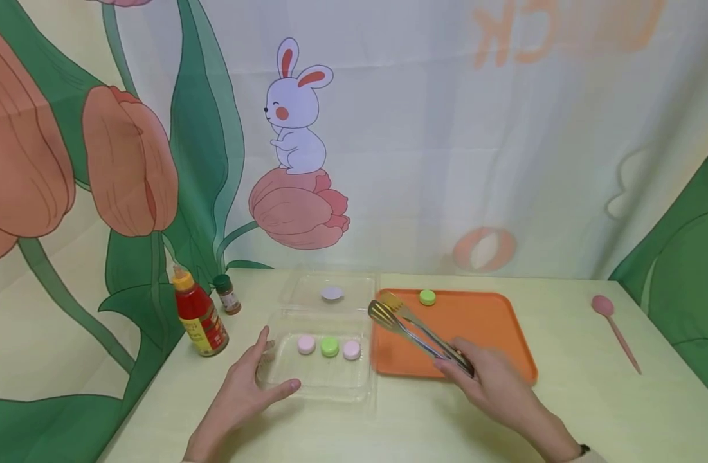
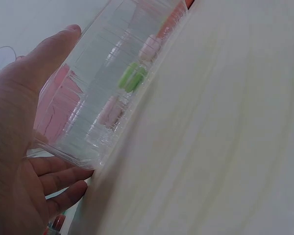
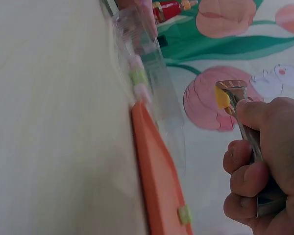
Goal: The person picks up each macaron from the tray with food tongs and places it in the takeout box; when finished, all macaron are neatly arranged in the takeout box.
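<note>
Both hands sit low at the near edge of the counter (image 1: 562, 399), set well apart with the clear plastic container (image 1: 321, 379) between them; the left hand (image 1: 240, 392) lies with fingers loosely spread, thumb along the near rim and fingertips against the left wall of that container, steadying it rather than clamping it, as the left wrist view confirms with the thumb laid over the transparent wall (image 2: 88, 112); the right hand (image 1: 495, 386) is wrapped round the handle of the metal tongs (image 1: 414, 331), fingers curled tight on the steel in the right wrist view (image 3: 255, 166); the tongs run on a long diagonal from that hand up and to the left, across the orange tray (image 1: 492, 328), their slotted tips ending at the tray's left edge, just beside the container's right wall; the tips look slightly parted and hold nothing that can be made out; inside the container three small round pieces lie in a row running left to right, a pink one (image 1: 306, 344), a green one (image 1: 329, 346) and another pink one (image 1: 351, 349), the last nearest the tong tips and lying down and to the left of them; the right hand is thus the working side, the left the bracing side; farther off, a green piece (image 1: 427, 296) rests on the far part of the tray.
</note>
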The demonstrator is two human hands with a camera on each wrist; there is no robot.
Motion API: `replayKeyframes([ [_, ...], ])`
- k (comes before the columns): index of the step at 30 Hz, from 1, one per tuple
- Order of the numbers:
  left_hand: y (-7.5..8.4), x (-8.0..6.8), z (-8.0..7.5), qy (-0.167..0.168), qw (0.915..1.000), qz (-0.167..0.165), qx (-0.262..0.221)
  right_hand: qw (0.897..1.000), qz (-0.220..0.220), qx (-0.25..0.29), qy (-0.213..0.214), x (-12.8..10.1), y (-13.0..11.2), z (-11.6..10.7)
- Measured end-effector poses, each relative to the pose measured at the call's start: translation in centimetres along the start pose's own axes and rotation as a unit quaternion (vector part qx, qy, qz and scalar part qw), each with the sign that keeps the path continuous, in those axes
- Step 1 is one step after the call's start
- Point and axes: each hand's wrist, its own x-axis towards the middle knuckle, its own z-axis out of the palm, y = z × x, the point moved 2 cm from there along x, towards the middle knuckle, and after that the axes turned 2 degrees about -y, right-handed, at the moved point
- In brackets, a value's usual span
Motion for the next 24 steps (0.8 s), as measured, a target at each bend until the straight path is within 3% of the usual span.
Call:
replayKeyframes([
  [7,-0.1,-0.3,0.0,0.003,1.0,-0.007,0.002,0.997,-0.049,0.0,-0.066,3.1,-3.8,1.0],
  [13,-0.2,-0.1,0.0,0.012,0.9999,0.006,0.006,0.989,-0.091,0.014,-0.114,5.3,-6.4,2.4],
  [24,-0.3,0.1,0.1,0.009,0.9999,0.005,0.005,0.979,-0.089,-0.003,-0.186,6.7,-9.4,4.8],
])
